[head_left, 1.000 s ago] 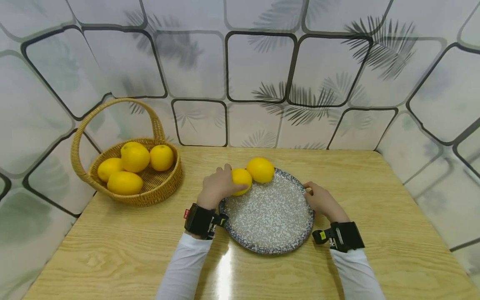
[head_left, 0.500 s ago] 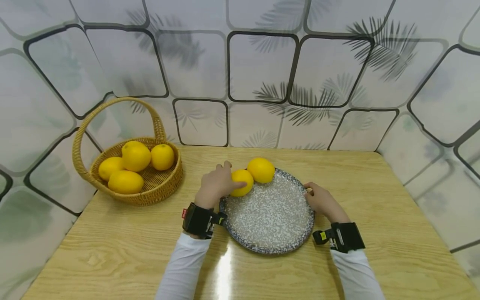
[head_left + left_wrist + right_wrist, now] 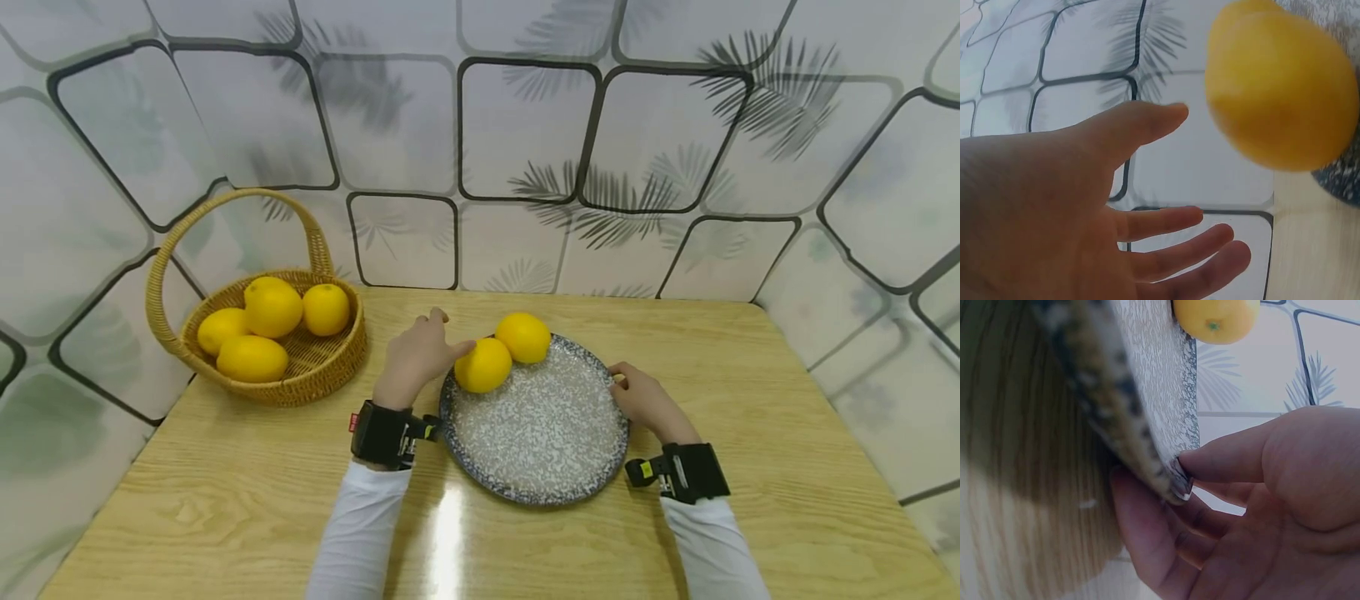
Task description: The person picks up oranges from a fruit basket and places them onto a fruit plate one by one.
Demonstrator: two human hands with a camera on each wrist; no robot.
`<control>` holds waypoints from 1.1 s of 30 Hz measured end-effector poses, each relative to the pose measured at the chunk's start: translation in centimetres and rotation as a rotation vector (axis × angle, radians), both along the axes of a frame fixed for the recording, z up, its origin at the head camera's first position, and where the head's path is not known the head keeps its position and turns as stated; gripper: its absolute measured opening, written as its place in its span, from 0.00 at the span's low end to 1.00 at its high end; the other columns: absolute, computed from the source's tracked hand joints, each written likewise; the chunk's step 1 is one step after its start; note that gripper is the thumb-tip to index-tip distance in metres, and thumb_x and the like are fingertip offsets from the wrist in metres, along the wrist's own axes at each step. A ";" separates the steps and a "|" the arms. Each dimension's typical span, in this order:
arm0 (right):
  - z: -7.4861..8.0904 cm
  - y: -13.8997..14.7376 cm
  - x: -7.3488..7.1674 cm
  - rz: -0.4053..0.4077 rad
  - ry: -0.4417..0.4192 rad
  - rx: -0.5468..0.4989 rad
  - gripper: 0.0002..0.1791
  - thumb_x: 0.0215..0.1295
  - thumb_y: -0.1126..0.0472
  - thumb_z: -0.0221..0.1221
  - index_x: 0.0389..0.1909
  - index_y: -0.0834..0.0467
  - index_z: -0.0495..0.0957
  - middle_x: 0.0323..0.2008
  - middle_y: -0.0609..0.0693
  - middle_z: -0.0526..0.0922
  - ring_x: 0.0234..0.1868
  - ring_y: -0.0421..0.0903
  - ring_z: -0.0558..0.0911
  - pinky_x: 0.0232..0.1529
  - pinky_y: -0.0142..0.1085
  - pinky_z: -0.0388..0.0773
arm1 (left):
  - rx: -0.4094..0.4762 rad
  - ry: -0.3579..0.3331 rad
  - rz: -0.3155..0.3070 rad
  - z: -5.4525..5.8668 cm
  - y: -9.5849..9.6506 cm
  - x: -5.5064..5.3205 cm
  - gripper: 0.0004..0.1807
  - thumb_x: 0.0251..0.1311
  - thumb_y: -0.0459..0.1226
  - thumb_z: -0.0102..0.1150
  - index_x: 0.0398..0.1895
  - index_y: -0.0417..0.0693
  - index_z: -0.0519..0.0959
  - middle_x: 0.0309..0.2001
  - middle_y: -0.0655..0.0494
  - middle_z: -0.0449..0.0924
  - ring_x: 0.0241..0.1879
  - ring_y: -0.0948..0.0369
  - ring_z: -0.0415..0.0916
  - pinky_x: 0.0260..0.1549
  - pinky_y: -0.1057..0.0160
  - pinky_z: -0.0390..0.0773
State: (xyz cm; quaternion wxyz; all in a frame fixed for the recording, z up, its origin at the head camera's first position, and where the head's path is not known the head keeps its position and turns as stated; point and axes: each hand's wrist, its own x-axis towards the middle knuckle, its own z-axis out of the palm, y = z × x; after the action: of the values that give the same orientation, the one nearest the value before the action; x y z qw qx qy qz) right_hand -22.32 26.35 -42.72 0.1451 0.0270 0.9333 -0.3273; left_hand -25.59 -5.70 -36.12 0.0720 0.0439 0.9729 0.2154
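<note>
My left hand (image 3: 417, 357) is just left of the plate, fingers spread and holding nothing. In the left wrist view a gap separates its thumb (image 3: 1154, 120) from a smooth yellow citrus fruit (image 3: 483, 365). That fruit lies on the plate's left rear part; whether it is a lemon or an orange I cannot tell. Behind it, at the rim, sits an orange (image 3: 522, 337), with a green stem mark in the right wrist view. The round speckled grey plate (image 3: 540, 433) has a dark rim. My right hand (image 3: 647, 403) pinches its right edge, thumb above and fingers below.
A wicker basket (image 3: 330, 372) with a tall arched handle stands at the back left of the wooden table (image 3: 247, 500). Several yellow citrus fruits (image 3: 273, 307) lie in it. A patterned wall (image 3: 525, 250) closes off the back and both sides.
My left hand has let go of the nearer fruit and drawn back to the left. The fruit stays on the plate. My right hand keeps its hold on the rim.
</note>
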 end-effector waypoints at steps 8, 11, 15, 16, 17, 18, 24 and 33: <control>0.1 -0.1 0.1 0.000 -0.010 -0.010 0.25 0.74 0.63 0.40 0.68 0.68 0.60 0.53 0.73 0.75 0.41 0.55 0.78 0.29 0.38 0.78 | 0.066 0.018 0.087 0.6 -3.0 -0.4 0.36 0.67 0.58 0.45 0.67 0.41 0.61 0.60 0.33 0.73 0.45 0.43 0.78 0.45 0.42 0.78; 0.0 0.0 0.1 0.002 -0.008 -0.008 0.25 0.74 0.63 0.40 0.68 0.68 0.60 0.53 0.73 0.75 0.40 0.55 0.78 0.29 0.38 0.78 | 0.071 0.023 0.104 0.8 -3.9 -0.3 0.36 0.68 0.57 0.44 0.68 0.40 0.61 0.54 0.35 0.78 0.38 0.45 0.79 0.36 0.47 0.79; -0.1 0.0 0.0 0.007 -0.007 0.003 0.25 0.74 0.63 0.41 0.68 0.68 0.60 0.53 0.73 0.75 0.40 0.55 0.78 0.29 0.38 0.78 | 0.084 0.025 0.128 1.1 -4.6 -0.2 0.36 0.68 0.57 0.44 0.68 0.40 0.62 0.50 0.36 0.81 0.35 0.46 0.79 0.33 0.49 0.79; -0.2 0.0 0.0 0.007 -0.007 0.005 0.25 0.74 0.63 0.41 0.68 0.68 0.60 0.53 0.73 0.75 0.41 0.55 0.78 0.30 0.38 0.78 | 0.088 0.023 0.134 1.1 -4.8 -0.2 0.35 0.68 0.57 0.43 0.68 0.40 0.62 0.52 0.36 0.80 0.37 0.46 0.79 0.35 0.48 0.79; -0.2 0.0 0.0 0.007 -0.008 0.006 0.25 0.74 0.63 0.41 0.68 0.69 0.60 0.53 0.73 0.75 0.41 0.55 0.78 0.30 0.38 0.78 | 0.092 0.022 0.139 1.1 -4.9 -0.2 0.35 0.69 0.56 0.43 0.68 0.40 0.62 0.54 0.36 0.80 0.40 0.45 0.79 0.39 0.45 0.79; -0.2 0.0 0.0 0.007 -0.008 0.008 0.25 0.74 0.63 0.41 0.68 0.69 0.60 0.53 0.73 0.75 0.41 0.55 0.78 0.30 0.38 0.78 | 0.096 0.021 0.145 1.0 -5.0 -0.2 0.35 0.69 0.56 0.43 0.68 0.40 0.62 0.54 0.36 0.79 0.42 0.45 0.79 0.42 0.43 0.79; -0.2 -0.1 0.2 0.007 -0.003 0.009 0.25 0.74 0.64 0.41 0.68 0.69 0.61 0.51 0.72 0.76 0.39 0.54 0.78 0.30 0.38 0.78 | 0.103 0.027 0.166 0.9 -5.8 -0.4 0.34 0.69 0.56 0.42 0.68 0.40 0.63 0.58 0.37 0.77 0.43 0.43 0.78 0.44 0.42 0.78; 0.1 -0.2 -0.1 -0.004 -0.004 0.010 0.25 0.74 0.63 0.41 0.68 0.68 0.60 0.52 0.73 0.76 0.39 0.54 0.78 0.29 0.37 0.77 | 0.120 0.067 0.256 1.1 -7.7 -0.4 0.33 0.70 0.54 0.41 0.67 0.39 0.63 0.60 0.35 0.75 0.50 0.41 0.75 0.49 0.38 0.75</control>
State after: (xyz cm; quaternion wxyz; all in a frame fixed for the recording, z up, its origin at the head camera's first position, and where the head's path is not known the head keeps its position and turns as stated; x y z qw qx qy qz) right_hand -22.43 26.17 -42.63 0.1459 0.0305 0.9347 -0.3227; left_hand -26.03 -13.35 -35.04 0.0086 -0.0693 0.9577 0.2791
